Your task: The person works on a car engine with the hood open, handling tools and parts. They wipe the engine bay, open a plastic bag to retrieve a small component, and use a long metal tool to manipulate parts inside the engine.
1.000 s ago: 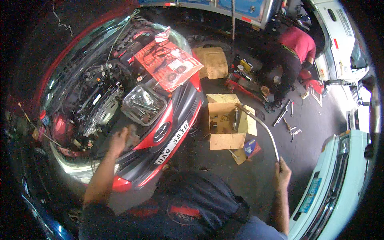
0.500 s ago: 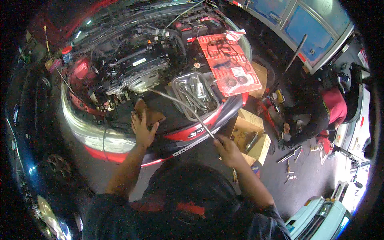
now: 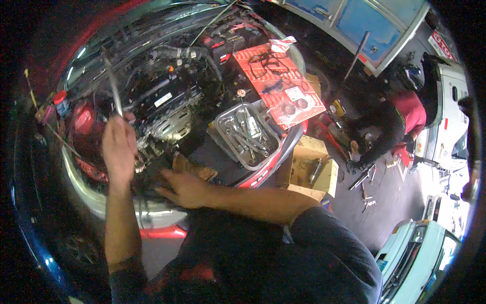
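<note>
My left hand (image 3: 119, 142) is closed around a long silvery metal rod (image 3: 114, 86), which points up over the left side of an open car engine bay (image 3: 162, 101). My right hand (image 3: 179, 187) reaches over the front of the bay with fingers apart, beside a brown piece of cardboard (image 3: 205, 172). To its upper right sits a clear plastic tray (image 3: 217, 131) of metal tools. A red gasket package (image 3: 273, 71) lies beyond the tray on the car.
An open cardboard box (image 3: 329, 185) stands on the floor (image 3: 385, 202) near loose tools. A co-worker in red (image 3: 405, 106) bends low at the right beside a white vehicle (image 3: 448, 116). A blue panelled truck body (image 3: 364, 35) is behind, a pale green vehicle (image 3: 400, 243) at lower right.
The rod has passed from my right hand to my left, which has risen leftward with it. My right hand has let go and moved left toward the cardboard.
</note>
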Demonstrator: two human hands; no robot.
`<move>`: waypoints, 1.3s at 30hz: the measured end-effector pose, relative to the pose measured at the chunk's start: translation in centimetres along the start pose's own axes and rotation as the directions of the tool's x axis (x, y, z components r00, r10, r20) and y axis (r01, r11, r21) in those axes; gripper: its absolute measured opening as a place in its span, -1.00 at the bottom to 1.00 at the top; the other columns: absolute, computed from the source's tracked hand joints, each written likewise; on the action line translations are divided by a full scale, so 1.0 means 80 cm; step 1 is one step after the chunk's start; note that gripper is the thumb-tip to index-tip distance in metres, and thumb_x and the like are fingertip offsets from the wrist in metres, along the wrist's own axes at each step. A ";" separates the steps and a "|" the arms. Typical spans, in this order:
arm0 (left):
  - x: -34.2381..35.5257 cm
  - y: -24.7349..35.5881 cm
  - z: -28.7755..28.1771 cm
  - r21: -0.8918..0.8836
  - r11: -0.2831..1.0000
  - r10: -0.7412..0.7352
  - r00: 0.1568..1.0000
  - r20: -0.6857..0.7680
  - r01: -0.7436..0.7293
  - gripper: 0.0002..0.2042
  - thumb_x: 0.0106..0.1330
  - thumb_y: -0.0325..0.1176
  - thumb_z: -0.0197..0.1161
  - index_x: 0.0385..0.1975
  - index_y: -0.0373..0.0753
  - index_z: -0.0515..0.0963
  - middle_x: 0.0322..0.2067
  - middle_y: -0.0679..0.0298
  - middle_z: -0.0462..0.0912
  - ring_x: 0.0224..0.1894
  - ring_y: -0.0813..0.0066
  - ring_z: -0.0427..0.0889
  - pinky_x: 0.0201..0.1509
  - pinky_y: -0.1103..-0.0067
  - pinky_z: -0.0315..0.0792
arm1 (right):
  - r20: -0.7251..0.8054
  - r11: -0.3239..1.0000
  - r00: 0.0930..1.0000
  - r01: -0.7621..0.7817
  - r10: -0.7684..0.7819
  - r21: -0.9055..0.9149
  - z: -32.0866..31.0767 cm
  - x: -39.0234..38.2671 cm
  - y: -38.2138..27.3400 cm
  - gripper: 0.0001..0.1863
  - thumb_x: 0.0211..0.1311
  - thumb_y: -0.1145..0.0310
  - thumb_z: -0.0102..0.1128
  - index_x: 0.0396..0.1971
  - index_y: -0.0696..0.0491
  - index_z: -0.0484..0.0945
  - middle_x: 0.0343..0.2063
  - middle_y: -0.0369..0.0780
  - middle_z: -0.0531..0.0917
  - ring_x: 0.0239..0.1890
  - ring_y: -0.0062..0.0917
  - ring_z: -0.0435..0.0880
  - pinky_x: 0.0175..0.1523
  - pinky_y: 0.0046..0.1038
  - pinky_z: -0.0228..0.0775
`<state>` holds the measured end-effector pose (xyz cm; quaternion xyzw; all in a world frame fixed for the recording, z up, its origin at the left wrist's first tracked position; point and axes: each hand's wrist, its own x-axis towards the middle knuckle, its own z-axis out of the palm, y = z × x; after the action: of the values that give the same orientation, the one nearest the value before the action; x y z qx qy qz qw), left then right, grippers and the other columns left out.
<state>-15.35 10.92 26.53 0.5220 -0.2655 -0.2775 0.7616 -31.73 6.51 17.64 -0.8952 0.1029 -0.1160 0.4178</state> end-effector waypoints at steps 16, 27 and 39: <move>-0.041 -0.277 -0.032 0.874 0.352 -0.089 0.917 0.388 -0.336 -0.64 0.24 -0.14 0.18 -0.19 -0.34 0.57 -0.23 -0.08 0.59 -0.17 -0.07 0.56 -0.05 0.23 0.42 | -0.617 0.795 0.545 -0.557 0.568 0.240 -0.191 -0.220 0.230 -0.65 0.21 0.31 0.20 -0.04 0.15 0.49 -0.21 -0.02 0.60 -0.23 -0.30 0.65 -0.14 -0.33 0.49; -0.081 -0.318 -0.021 0.926 -0.034 0.206 0.904 0.375 -0.377 -0.54 0.21 -0.25 0.24 0.06 -0.34 0.39 0.06 -0.08 0.39 0.08 -0.06 0.41 0.15 0.18 0.30 | -0.756 0.907 0.622 -0.410 0.201 -0.096 -0.485 -0.151 0.487 -0.62 0.16 0.26 0.24 -0.09 0.17 0.51 -0.37 -0.08 0.65 -0.32 -0.33 0.65 -0.17 -0.37 0.45; -0.133 -0.283 0.113 0.472 -0.862 0.329 0.912 0.243 0.185 -0.56 0.33 -0.21 0.13 0.11 -0.36 0.36 0.08 0.01 0.42 0.09 0.12 0.40 0.17 0.30 0.28 | -0.595 0.825 0.571 -0.403 0.566 0.397 -0.715 0.058 0.646 -0.61 0.25 0.07 0.11 -0.15 0.09 0.58 -0.38 -0.18 0.65 -0.40 -0.49 0.58 -0.27 -0.43 0.44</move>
<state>-32.45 5.65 6.79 0.8373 -0.3045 0.3824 -0.2450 -48.63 -68.76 13.95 -0.6702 0.4799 -0.3317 0.4589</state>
